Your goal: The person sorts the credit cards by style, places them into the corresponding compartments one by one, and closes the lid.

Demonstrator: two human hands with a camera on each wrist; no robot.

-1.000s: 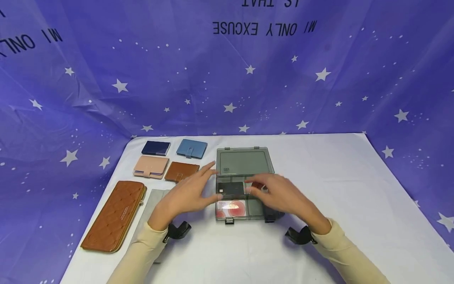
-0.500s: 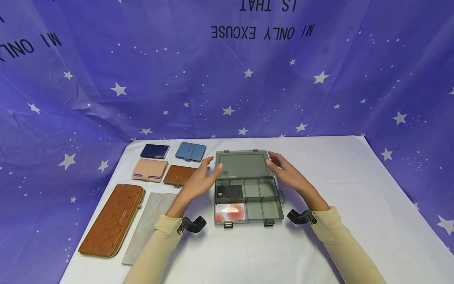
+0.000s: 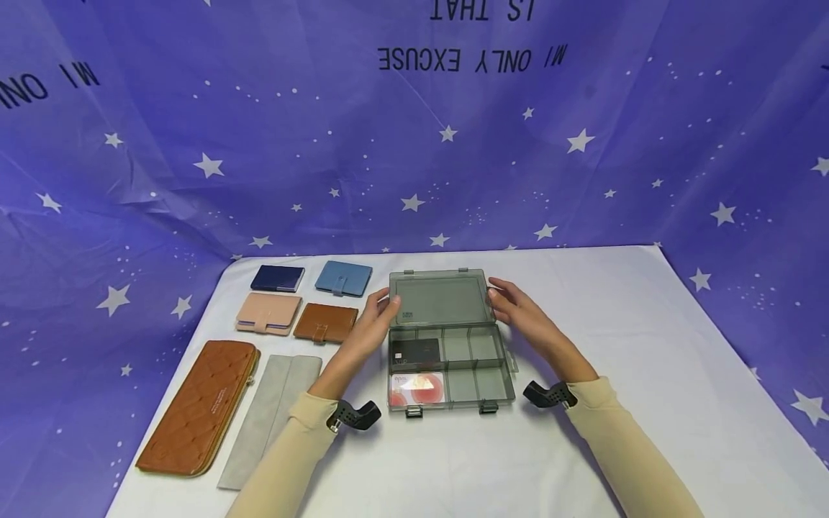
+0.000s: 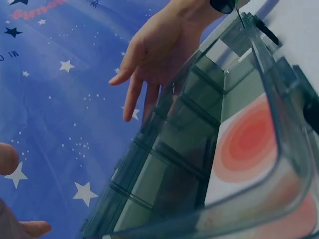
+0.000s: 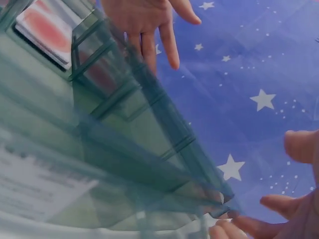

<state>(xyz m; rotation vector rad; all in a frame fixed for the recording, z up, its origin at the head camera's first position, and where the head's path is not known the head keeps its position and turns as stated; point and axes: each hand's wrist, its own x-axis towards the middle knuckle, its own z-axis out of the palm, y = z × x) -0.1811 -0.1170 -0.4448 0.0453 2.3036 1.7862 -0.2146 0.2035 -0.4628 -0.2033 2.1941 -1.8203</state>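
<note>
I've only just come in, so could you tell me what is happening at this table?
A person has both hands at the raised lid of an open grey plastic organiser box: the left hand at its left edge, the right hand at its right edge, fingers straight. Inside the box lie a black card and a red-and-white card. Several wallets, among them a long brown wallet, lie on the white table to the left.

sleeves: long, cream-beige, snug, ending at the wrists | left hand (image 3: 369, 327): bare, no rings seen | right hand (image 3: 524, 316): bare | wrists: small black curved camera mount strapped beside each cuff
</note>
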